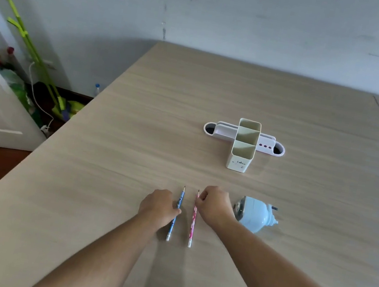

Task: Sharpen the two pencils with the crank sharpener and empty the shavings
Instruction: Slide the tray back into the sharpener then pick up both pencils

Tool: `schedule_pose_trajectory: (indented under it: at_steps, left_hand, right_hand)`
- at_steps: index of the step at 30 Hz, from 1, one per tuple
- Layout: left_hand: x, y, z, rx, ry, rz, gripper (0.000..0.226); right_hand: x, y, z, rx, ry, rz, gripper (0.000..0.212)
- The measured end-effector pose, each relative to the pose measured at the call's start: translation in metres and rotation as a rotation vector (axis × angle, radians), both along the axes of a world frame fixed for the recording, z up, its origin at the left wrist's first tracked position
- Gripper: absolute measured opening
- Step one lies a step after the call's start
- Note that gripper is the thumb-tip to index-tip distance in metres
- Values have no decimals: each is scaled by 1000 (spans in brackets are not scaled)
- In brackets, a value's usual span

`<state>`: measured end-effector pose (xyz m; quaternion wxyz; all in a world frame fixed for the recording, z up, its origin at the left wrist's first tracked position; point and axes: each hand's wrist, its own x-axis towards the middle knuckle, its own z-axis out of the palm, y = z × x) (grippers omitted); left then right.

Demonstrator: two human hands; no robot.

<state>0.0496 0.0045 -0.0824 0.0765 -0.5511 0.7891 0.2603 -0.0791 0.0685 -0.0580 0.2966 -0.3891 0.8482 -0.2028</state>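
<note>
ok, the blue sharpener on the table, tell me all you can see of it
The sharpener is pale blue, rounded, and looks like plastic, with a grey front face turned towards the pencils and a small dark crank sticking out at the rear. It sits on the table, right of the pink pencil and nearer than the white holder. The right hand covers its left edge; contact cannot be told. The shavings drawer cannot be made out.

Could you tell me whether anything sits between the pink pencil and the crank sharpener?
Only the right hand itself, which rests at the pink pencil on the side toward the blue sharpener. No other object lies on that strip of table.
</note>
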Motion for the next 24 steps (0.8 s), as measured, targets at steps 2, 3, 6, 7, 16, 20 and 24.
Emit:
schedule_pose_trajectory:
  at_steps: [2, 3, 6, 7, 16, 20, 24]
  left_hand:
    - [3, 1, -6, 4, -3, -2, 28]
    - [4, 0, -7, 8, -4, -4, 25]
    - [7, -4, -9, 10, -39, -14, 17]
    - [8, -6, -8, 9, -61, -12, 20]
    - [21, -19, 10, 34, -2, 60, 32]
    - [-5, -46, 50, -16, 275, 132, 13]
    - [-65, -67, 103, -81, 521, 95, 14]
  right_hand:
    - [1, -2, -12, 110, 81, 42, 25]
    - [2, -2, -16, 167, 126, 71, 28]
    - [8, -3, -26, 252, 158, 96, 30]
    - [10, -4, -29, 261, 137, 86, 28]
    - [13, -13, -17, 174, 53, -8, 19]
    - [-25, -34, 37, -179, -41, -234, 21]
    - [-89, -45, 96, -475, -22, -417, 12]
